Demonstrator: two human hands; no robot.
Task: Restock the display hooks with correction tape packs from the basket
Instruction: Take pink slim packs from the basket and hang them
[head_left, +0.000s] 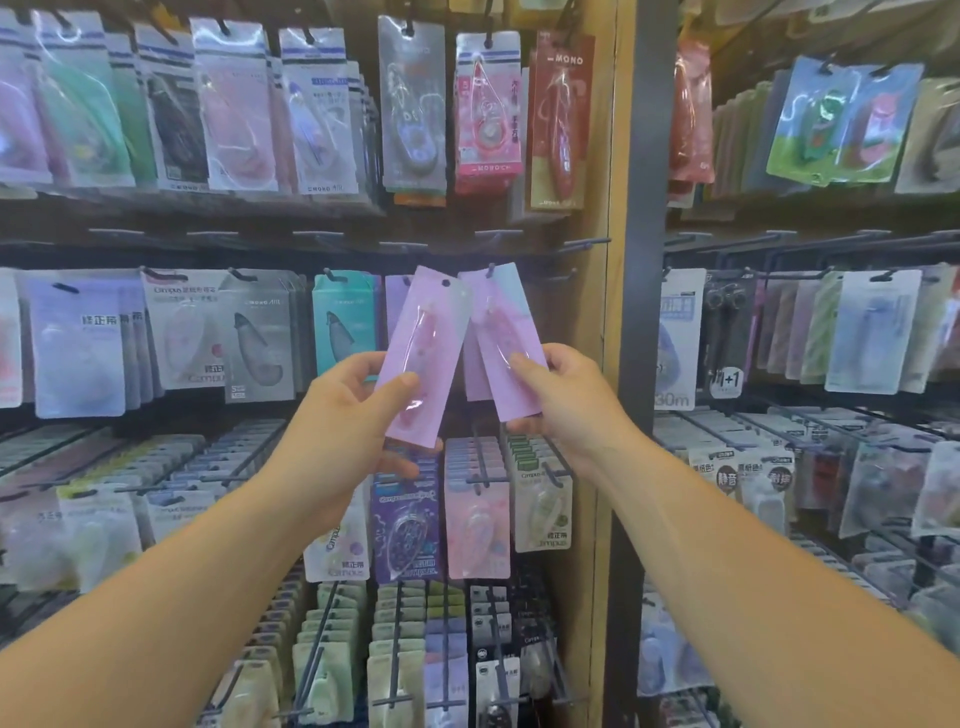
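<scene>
Left hand pinching 1 pink left pack, right hand pinching 1 pink right pack

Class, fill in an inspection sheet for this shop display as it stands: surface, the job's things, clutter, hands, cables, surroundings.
Surface: no table in view; dark wire display rack with rows of hooks, most of them hung with packs.
Job's things: two pink flat plastic correction tape packs. The left pack is tilted, its hanging hole free of any hook. The right pack has its top at a hook; cannot tell if it is threaded. The basket is not in view.
Clutter: nothing seen.
Hands: left hand grips the left pack's lower end; right hand grips the right pack's lower half.
Cables: nothing seen.
Surroundings: wooden upright post; second rack of packs beyond it.
</scene>
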